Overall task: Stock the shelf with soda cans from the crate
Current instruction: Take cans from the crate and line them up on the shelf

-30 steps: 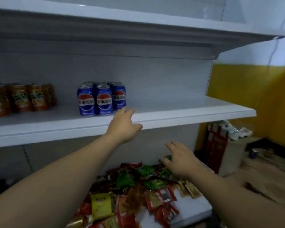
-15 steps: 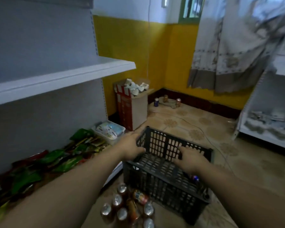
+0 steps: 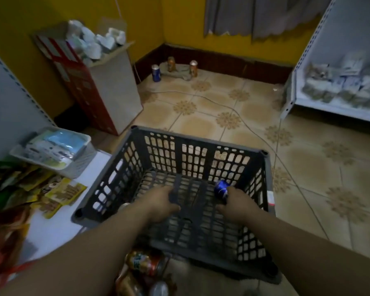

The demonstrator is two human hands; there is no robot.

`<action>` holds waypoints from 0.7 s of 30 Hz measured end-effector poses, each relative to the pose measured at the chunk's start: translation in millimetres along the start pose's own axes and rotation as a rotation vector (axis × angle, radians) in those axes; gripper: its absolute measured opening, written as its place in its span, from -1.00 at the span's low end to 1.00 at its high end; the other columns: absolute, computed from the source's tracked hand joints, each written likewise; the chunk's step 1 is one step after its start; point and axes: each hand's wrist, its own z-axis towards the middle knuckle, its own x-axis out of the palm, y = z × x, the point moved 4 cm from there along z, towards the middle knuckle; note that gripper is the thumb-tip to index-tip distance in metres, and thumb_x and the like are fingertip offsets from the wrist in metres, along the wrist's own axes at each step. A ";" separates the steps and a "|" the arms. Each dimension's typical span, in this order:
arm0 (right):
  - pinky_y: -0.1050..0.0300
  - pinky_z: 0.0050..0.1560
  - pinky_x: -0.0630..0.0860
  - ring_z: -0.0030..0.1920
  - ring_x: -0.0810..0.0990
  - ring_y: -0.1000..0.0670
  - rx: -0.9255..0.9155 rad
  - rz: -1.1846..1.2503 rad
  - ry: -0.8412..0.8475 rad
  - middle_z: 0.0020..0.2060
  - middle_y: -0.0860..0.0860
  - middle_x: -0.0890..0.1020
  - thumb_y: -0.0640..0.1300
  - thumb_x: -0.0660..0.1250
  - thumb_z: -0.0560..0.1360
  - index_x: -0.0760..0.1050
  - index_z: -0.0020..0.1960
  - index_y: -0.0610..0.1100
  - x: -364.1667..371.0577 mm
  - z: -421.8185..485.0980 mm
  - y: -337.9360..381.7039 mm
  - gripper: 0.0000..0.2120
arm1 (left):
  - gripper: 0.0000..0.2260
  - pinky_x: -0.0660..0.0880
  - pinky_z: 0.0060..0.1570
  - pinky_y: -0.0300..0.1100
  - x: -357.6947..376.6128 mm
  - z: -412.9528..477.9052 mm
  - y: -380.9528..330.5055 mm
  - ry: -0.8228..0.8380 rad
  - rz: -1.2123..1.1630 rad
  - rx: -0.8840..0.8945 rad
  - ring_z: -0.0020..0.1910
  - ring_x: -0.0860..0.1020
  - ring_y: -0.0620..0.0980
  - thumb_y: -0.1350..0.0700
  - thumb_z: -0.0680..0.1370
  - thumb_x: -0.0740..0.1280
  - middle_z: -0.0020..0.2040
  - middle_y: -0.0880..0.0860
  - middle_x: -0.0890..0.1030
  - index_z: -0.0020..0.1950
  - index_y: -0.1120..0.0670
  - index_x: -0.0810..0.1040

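Head-height view looking down at two bare forearms reaching into a dark slatted crate [image 3: 198,140] that stands on a tiled floor [image 3: 308,167]. The right grip [image 3: 237,207] is clenched around a blue can [image 3: 221,190], which lies on its side on the crate bottom close to the right wall. Only the can's far end shows past the fingers. The left grip [image 3: 158,205] sits beside the right one, a little apart, knuckles up and fingers bent onto the crate bottom. Whether it holds anything cannot be told. Just left of its wrist is what looks like a silver can top [image 3: 125,206], mostly hidden. The rest of the crate bottom that shows looks bare. The hold appears to cover only the can's near end, so the round, smooth can may roll or slip free on the way up, then drop, dent or get shaken. The crate looks light, so a forearm catching the near wall could drag or tip it. Behind and below the left grip, an orange can [image 3: 145,262] and other loose cans lie on the floor, where an elbow or foot could knock them. Beyond both grips a thin cable [image 3: 239,113] crosses the tiles and could snag a foot
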 end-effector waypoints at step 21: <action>-0.05 0.08 0.59 0.13 0.50 -0.08 0.017 0.124 -0.104 0.15 -0.01 0.44 0.10 0.54 0.26 0.29 0.34 0.01 64.1 107.7 -3.3 -0.25 | -0.28 0.32 0.23 -0.20 51.6 75.5 25.5 0.110 -0.073 0.102 0.39 0.33 0.03 0.01 0.48 0.43 0.49 0.03 0.27 0.53 0.02 0.14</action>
